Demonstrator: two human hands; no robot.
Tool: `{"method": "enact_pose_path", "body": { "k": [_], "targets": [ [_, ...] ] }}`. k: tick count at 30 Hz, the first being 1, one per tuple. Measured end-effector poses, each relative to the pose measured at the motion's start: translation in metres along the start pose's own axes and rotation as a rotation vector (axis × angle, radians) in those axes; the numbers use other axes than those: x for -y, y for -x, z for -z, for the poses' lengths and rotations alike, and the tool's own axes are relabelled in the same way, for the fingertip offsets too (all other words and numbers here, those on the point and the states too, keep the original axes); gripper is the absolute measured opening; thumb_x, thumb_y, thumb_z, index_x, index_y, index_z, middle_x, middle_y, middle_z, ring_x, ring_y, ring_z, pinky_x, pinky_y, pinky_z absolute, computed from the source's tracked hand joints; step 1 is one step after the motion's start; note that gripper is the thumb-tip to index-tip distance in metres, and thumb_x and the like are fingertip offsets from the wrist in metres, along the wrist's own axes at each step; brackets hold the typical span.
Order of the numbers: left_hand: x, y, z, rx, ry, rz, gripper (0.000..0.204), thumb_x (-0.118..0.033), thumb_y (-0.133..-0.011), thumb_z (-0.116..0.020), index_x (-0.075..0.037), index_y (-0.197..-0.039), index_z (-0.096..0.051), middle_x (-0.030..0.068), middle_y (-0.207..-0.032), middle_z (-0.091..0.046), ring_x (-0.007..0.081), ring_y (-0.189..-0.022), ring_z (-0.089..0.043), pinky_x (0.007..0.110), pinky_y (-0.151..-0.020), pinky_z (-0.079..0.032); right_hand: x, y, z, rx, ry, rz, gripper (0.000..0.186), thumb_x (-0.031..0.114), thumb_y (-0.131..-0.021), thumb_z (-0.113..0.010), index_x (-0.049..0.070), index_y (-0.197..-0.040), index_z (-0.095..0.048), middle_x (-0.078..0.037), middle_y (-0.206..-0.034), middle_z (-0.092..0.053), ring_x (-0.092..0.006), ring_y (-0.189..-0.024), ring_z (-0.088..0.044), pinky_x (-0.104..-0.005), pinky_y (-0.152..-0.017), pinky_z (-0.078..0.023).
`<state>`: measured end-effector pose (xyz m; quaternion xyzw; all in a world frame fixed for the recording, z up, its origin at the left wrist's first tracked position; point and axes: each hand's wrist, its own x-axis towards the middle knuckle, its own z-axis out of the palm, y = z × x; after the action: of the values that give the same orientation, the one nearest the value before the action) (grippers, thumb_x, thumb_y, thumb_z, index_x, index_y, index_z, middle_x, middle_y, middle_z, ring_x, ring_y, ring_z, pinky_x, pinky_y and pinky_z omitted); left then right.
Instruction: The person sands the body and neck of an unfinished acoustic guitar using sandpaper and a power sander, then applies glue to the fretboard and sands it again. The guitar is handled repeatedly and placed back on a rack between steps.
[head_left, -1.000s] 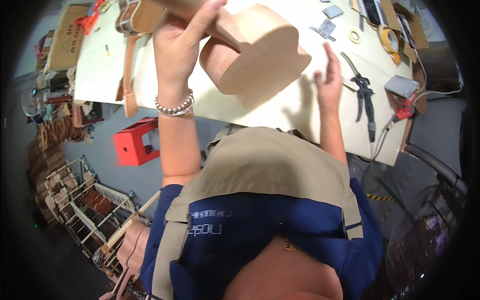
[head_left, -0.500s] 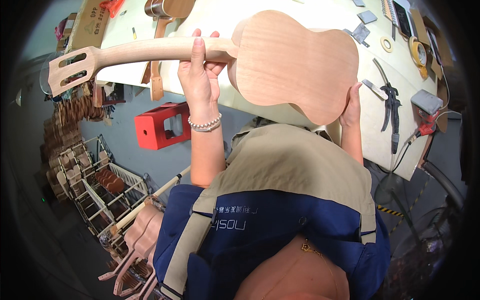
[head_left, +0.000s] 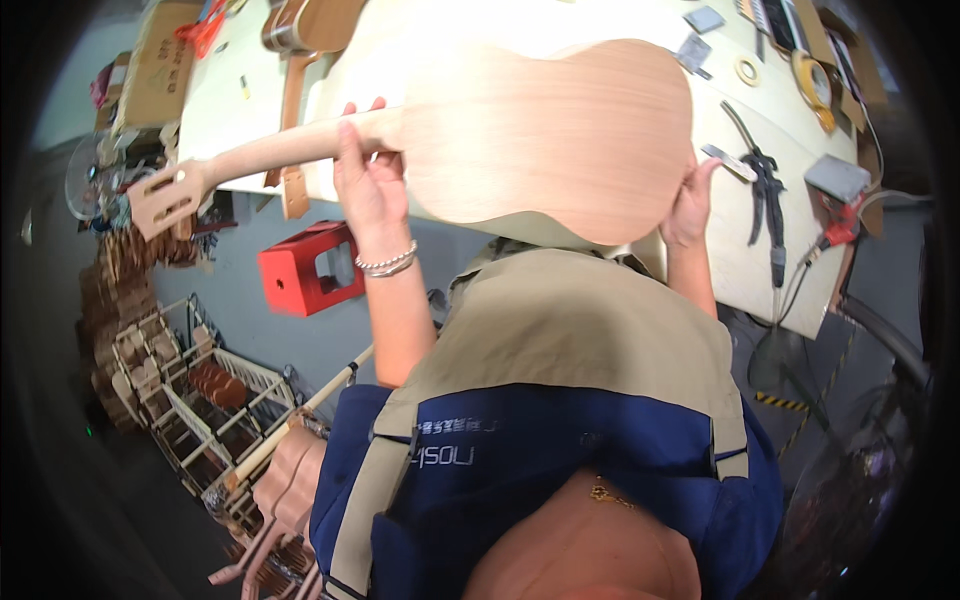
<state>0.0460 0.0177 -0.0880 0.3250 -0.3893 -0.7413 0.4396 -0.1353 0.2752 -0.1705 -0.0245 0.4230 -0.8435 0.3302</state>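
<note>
An unfinished pale wooden ukulele (head_left: 550, 135) is held up in front of me over the table, its bare back facing me. Its neck (head_left: 275, 148) runs to the left and ends in a slotted headstock (head_left: 167, 198). My left hand (head_left: 372, 190) is closed round the neck near the body, thumb on the near face and fingertips showing beyond it. At the body's lower right end, my right hand (head_left: 687, 205) grips the rim. Its thumb shows, while its other fingers are mostly hidden by the body.
On the pale table (head_left: 800, 290) lie a black clamp (head_left: 768, 200), a red and grey sander (head_left: 842, 195) with a cable, and tape rolls (head_left: 747, 70). Another ukulele (head_left: 315, 25) lies at the back left. A red box (head_left: 308, 268) and a rack (head_left: 215, 385) of wooden parts stand lower left.
The ukulele has tilted: its headstock is lower and further right, and the body has shifted left with its back turned more toward me. Both hands keep their hold.
</note>
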Motion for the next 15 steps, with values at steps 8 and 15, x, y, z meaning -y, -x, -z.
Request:
{"method": "enact_pose_path", "body": {
  "k": [8, 15],
  "targets": [
    [0.010, -0.007, 0.038, -0.031, 0.212, 0.140, 0.038, -0.030, -0.094, -0.050, -0.007, -0.124, -0.046, 0.0117, -0.122, -0.055, 0.0234, -0.113, -0.053, 0.042, -0.098, -0.044, 0.008, -0.001, -0.017, 0.094, 0.075, 0.048, 0.081, 0.063, -0.091, -0.014, 0.000, -0.141, -0.026, -0.011, -0.139, -0.042, -0.0202, -0.127, -0.040, -0.0333, -0.105, -0.032],
    [0.012, -0.012, 0.060, -0.045, 0.296, 0.209, 0.036, -0.032, -0.095, -0.049, -0.008, -0.122, -0.048, 0.0109, -0.120, -0.056, 0.0220, -0.110, -0.055, 0.039, -0.093, -0.048, 0.014, -0.002, -0.027, 0.156, 0.162, 0.088, 0.084, 0.065, -0.090, -0.011, 0.000, -0.142, -0.023, -0.011, -0.141, -0.039, -0.0196, -0.129, -0.039, -0.0333, -0.106, -0.031]
  ]
}}
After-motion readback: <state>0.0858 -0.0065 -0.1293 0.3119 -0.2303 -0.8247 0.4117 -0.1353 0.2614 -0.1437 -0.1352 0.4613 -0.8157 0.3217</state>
